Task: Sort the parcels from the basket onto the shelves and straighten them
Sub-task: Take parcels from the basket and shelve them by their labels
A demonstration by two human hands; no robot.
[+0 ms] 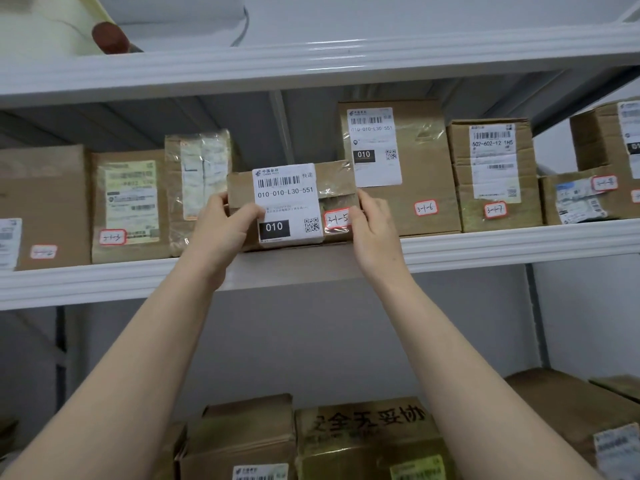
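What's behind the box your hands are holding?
Above the box a grey wall and post show. Whatever sits right behind it on the shelf is hidden by the box itself.

Soft, even indoor light, with a glare streak along the upper shelf edge (339, 50). The parcels (128, 202) at the left look smeared; straight lines bow near the borders
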